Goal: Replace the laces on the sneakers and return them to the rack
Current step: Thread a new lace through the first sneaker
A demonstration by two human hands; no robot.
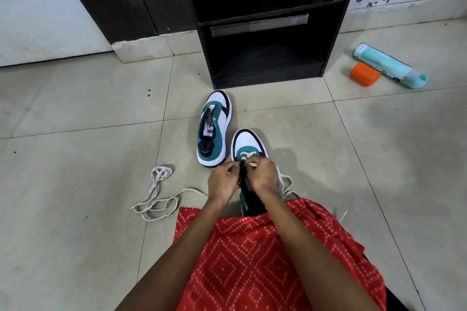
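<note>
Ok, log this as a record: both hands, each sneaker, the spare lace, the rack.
left hand: pinches near sneaker at its eyelet edge
right hand: pinches threaded lace tip
near sneaker: one lace cross near toe
far sneaker: on floor, unlaced
loose lace: on floor, left of both hands
rack: behind both sneakers

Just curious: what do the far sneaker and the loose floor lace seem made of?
Far sneaker: green panels look like matte suede, no shine; white toe smoother, perhaps leather or synthetic. Loose lace: limp flat woven fabric, likely cotton or polyester.
</note>
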